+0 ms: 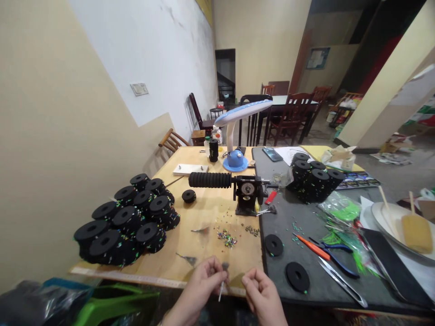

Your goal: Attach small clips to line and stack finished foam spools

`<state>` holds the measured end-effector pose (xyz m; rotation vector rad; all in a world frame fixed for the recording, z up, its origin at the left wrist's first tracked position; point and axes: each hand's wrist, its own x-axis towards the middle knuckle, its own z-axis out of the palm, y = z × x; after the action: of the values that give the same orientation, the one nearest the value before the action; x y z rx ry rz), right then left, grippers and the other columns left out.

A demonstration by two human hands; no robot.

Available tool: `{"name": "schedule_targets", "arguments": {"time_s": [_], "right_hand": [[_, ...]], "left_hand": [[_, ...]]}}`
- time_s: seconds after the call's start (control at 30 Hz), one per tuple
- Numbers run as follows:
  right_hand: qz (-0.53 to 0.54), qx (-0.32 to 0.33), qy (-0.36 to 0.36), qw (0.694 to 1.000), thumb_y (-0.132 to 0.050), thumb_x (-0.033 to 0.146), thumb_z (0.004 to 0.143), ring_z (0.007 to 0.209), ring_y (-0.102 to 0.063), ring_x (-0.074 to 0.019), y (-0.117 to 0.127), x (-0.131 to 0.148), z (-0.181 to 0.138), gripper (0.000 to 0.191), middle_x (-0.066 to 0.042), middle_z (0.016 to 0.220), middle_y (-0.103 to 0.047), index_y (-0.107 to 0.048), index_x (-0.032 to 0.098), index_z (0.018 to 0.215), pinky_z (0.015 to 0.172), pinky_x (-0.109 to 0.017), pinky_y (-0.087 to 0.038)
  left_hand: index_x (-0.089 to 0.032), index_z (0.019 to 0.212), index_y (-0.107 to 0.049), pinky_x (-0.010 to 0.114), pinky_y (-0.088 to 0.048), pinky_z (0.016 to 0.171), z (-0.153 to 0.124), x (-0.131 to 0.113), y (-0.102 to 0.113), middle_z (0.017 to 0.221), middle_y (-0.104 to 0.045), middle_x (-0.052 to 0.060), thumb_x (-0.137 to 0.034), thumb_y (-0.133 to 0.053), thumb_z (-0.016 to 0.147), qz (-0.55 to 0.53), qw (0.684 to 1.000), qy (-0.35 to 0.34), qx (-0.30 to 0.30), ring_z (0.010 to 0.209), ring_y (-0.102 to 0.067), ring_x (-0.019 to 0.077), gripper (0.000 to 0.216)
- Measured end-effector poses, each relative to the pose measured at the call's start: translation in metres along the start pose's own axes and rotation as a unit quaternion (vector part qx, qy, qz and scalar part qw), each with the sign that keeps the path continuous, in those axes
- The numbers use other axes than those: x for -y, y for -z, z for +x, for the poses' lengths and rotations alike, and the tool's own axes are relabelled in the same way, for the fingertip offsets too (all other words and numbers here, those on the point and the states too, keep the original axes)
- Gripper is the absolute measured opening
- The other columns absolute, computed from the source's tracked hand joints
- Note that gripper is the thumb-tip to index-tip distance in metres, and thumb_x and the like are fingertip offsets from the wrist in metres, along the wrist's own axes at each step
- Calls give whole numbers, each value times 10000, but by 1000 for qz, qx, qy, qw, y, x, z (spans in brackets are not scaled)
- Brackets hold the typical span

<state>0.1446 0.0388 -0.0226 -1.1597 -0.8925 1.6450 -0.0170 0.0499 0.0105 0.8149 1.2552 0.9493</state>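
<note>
My left hand (pixel 202 283) is pinched at the near edge of a light wooden table (pixel 204 217), shut on a small grey feathery tuft (pixel 224 267) with a thin white pin (pixel 221 290) below it. My right hand (pixel 262 292) sits just to its right, its fingertips closed, with nothing visible in them. Between and ahead of my hands lies a small heap of multicoloured glittery bits (pixel 227 237). Farther ahead, a black foam roller (pixel 210 179) sits on a small metal crank device (pixel 247 190). Many black foam spools flecked with colour (pixel 125 222) are piled at the left.
A dark grey work mat (pixel 306 276) to the right holds black foam rings (pixel 297 277), blue-handled pliers (pixel 335 258), long tweezers (pixel 343 283) and a bag of green tinsel (pixel 340 207). A blue desk lamp (pixel 234 136) stands at the back. A wall bounds the left.
</note>
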Motion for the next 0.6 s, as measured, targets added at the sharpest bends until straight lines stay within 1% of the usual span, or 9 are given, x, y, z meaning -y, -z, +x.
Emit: {"name": "schedule_targets", "arguments": {"time_s": [0.13, 0.33, 0.43, 0.6], "right_hand": [[-9, -8, 19, 1000, -667, 735, 641, 344, -198, -38, -3, -6, 3, 565, 144, 387, -296, -462, 209, 628, 364, -180, -126], [-23, -19, 32, 999, -652, 736, 656, 350, -217, -42, -7, -14, 5, 563, 135, 399, -315, -490, 197, 634, 369, -180, -146], [-33, -28, 33, 999, -652, 751, 638, 349, -231, -43, -8, -11, 3, 579, 129, 398, -327, -495, 193, 625, 372, -179, -159], [-51, -30, 21, 998, -673, 769, 580, 345, -267, -51, -12, 2, 1, 604, 115, 391, -357, -517, 188, 617, 375, -187, -180]], "left_hand": [[-187, 635, -504, 208, -361, 469, -4, 4, -6, 555, -605, -33, -271, -712, 670, 30, 999, -25, 0, 461, -472, 92, 227], [-187, 644, -502, 212, -354, 476, -6, 11, -11, 515, -552, -51, -303, -729, 664, 38, 999, -21, -4, 458, -463, 96, 255], [-189, 639, -503, 210, -353, 474, -8, 11, -13, 509, -535, -56, -317, -750, 656, 40, 999, -24, -6, 463, -460, 98, 278], [-196, 617, -498, 201, -337, 447, -10, 8, -17, 498, -491, -70, -317, -778, 636, 47, 998, -35, -7, 453, -437, 93, 305]]}}
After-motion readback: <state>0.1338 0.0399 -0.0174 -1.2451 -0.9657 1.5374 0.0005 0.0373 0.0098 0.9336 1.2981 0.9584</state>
